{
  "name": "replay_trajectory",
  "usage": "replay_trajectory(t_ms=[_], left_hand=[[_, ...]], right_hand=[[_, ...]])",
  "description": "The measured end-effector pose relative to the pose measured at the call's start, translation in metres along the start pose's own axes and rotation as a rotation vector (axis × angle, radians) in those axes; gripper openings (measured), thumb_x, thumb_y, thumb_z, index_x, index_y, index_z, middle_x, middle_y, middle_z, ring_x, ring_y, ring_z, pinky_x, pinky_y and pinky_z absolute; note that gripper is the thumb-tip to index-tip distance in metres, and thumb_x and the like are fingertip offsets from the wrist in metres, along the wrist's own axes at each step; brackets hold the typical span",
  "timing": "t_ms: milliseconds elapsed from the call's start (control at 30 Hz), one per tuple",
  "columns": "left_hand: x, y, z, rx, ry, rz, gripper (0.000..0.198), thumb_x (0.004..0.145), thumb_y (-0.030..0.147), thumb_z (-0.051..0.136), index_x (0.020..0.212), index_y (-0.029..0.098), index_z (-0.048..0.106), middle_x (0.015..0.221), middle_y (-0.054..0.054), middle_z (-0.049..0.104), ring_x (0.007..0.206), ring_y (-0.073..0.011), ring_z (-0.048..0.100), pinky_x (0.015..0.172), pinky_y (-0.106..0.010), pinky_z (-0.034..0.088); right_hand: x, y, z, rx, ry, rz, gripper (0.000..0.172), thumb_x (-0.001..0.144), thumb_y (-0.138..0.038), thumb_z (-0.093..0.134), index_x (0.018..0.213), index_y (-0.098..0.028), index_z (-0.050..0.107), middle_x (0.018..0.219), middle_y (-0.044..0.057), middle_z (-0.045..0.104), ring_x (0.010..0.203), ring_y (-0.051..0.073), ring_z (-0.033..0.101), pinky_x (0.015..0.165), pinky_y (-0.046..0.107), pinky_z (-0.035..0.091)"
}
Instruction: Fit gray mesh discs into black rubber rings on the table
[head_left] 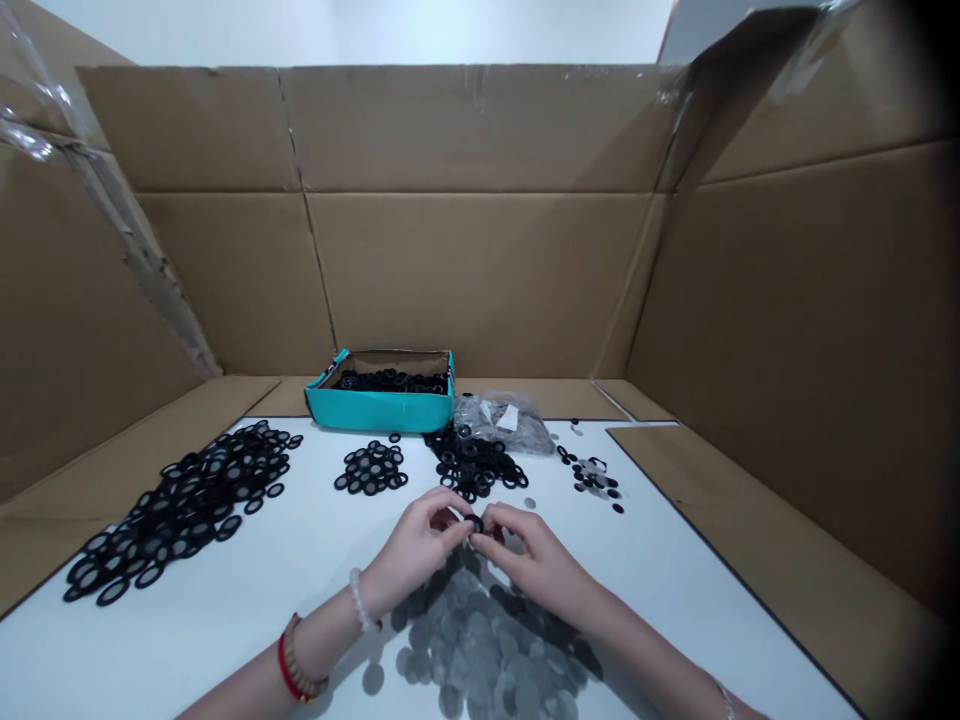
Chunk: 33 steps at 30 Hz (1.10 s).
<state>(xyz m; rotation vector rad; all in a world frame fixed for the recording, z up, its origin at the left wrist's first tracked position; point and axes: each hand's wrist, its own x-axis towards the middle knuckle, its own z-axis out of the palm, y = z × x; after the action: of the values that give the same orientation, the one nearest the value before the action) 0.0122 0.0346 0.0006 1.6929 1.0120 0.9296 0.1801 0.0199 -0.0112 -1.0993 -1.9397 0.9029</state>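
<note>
Between the fingertips of my left hand (420, 545) and my right hand (536, 560) is a small black ring (474, 523). Both hands pinch it, one from each side, above the white board. Whether a disc sits inside the ring cannot be made out. Below my hands lies a heap of thin, translucent grey discs (480, 650). Just beyond my fingers is a pile of black rings (476, 462). A smaller cluster of black rings with grey centres (371, 468) lies to the left of that pile.
A large spread of black rings with grey centres (187, 500) covers the left side. At the back stand a teal box (379, 412) of black rings and a clear plastic bag (510, 425). Scattered pieces (592, 475) lie right. Cardboard walls (480, 270) enclose the board.
</note>
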Motion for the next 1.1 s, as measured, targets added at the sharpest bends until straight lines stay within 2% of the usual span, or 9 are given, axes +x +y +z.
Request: replay_trajectory(t_ms=[100, 233, 300, 467, 600, 733, 833, 967, 1100], left_hand=[[-0.001, 0.001, 0.002, 0.072, 0.036, 0.001, 0.011, 0.074, 0.025, 0.057, 0.071, 0.015, 0.058, 0.076, -0.002, 0.053, 0.068, -0.0151, 0.051, 0.064, -0.026, 0.040], [-0.001, 0.002, 0.002, 0.095, 0.077, 0.042, 0.009, 0.074, 0.023, 0.056, 0.073, 0.015, 0.059, 0.079, -0.003, 0.054, 0.072, -0.0159, 0.052, 0.067, -0.026, 0.041], [-0.001, 0.002, 0.001, 0.048, 0.051, 0.024, 0.011, 0.074, 0.026, 0.057, 0.074, 0.015, 0.059, 0.077, -0.002, 0.053, 0.069, -0.0149, 0.051, 0.064, -0.025, 0.040], [0.001, 0.002, -0.002, -0.134, -0.021, -0.145, 0.022, 0.070, 0.034, 0.063, 0.079, 0.014, 0.057, 0.063, 0.002, 0.051, 0.059, -0.0126, 0.046, 0.056, -0.023, 0.036], [0.000, 0.002, -0.001, -0.188, -0.017, -0.165, 0.023, 0.072, 0.036, 0.063, 0.079, 0.014, 0.060, 0.069, -0.001, 0.056, 0.065, -0.0146, 0.052, 0.061, -0.025, 0.039], [-0.001, 0.002, -0.001, -0.216, -0.073, -0.166, 0.025, 0.074, 0.039, 0.060, 0.079, 0.014, 0.062, 0.069, -0.002, 0.060, 0.066, -0.0165, 0.056, 0.063, -0.027, 0.041], [0.000, 0.004, -0.001, -0.167, -0.063, -0.151, 0.026, 0.075, 0.039, 0.059, 0.077, 0.014, 0.061, 0.067, -0.002, 0.059, 0.063, -0.0162, 0.056, 0.061, -0.026, 0.041], [-0.001, 0.011, 0.001, 0.010, 0.040, -0.086, 0.022, 0.074, 0.037, 0.059, 0.070, 0.015, 0.059, 0.064, -0.001, 0.056, 0.062, -0.0155, 0.052, 0.059, -0.025, 0.039], [-0.002, 0.016, 0.002, 0.015, -0.020, -0.102, 0.020, 0.077, 0.035, 0.054, 0.072, 0.015, 0.056, 0.060, 0.000, 0.054, 0.059, -0.0163, 0.053, 0.057, -0.026, 0.040]], right_hand=[[-0.001, 0.000, 0.003, -0.023, 0.050, -0.006, 0.027, 0.084, -0.026, 0.051, 0.060, -0.018, 0.041, 0.063, -0.003, 0.042, 0.062, 0.013, 0.041, 0.058, 0.023, 0.031], [-0.001, 0.000, 0.003, -0.014, 0.100, 0.003, 0.027, 0.084, -0.027, 0.052, 0.061, -0.018, 0.040, 0.063, -0.004, 0.040, 0.062, 0.013, 0.039, 0.057, 0.024, 0.030], [-0.001, 0.000, 0.002, 0.010, 0.089, 0.016, 0.027, 0.085, -0.030, 0.051, 0.062, -0.018, 0.042, 0.062, -0.004, 0.040, 0.061, 0.013, 0.039, 0.056, 0.024, 0.030], [0.002, 0.001, -0.003, 0.110, 0.061, 0.023, 0.026, 0.087, -0.038, 0.048, 0.070, -0.018, 0.050, 0.067, -0.002, 0.048, 0.063, 0.014, 0.042, 0.058, 0.024, 0.033], [0.004, 0.002, -0.004, 0.172, 0.016, 0.023, 0.028, 0.088, -0.039, 0.047, 0.068, -0.019, 0.046, 0.065, -0.003, 0.044, 0.064, 0.013, 0.041, 0.059, 0.023, 0.032], [0.004, 0.005, -0.004, 0.243, -0.013, 0.039, 0.031, 0.087, -0.042, 0.047, 0.068, -0.018, 0.046, 0.063, -0.004, 0.040, 0.061, 0.012, 0.039, 0.056, 0.022, 0.031], [0.003, 0.006, -0.003, 0.232, 0.008, 0.022, 0.031, 0.087, -0.042, 0.048, 0.067, -0.018, 0.046, 0.063, -0.004, 0.041, 0.061, 0.012, 0.039, 0.056, 0.023, 0.032], [0.000, 0.001, -0.002, 0.134, 0.074, -0.024, 0.027, 0.088, -0.036, 0.048, 0.067, -0.018, 0.045, 0.064, -0.003, 0.042, 0.062, 0.013, 0.040, 0.057, 0.023, 0.032], [-0.002, -0.007, -0.002, 0.093, 0.113, -0.073, 0.024, 0.089, -0.030, 0.046, 0.068, -0.019, 0.045, 0.068, -0.003, 0.045, 0.064, 0.013, 0.042, 0.059, 0.024, 0.033]])
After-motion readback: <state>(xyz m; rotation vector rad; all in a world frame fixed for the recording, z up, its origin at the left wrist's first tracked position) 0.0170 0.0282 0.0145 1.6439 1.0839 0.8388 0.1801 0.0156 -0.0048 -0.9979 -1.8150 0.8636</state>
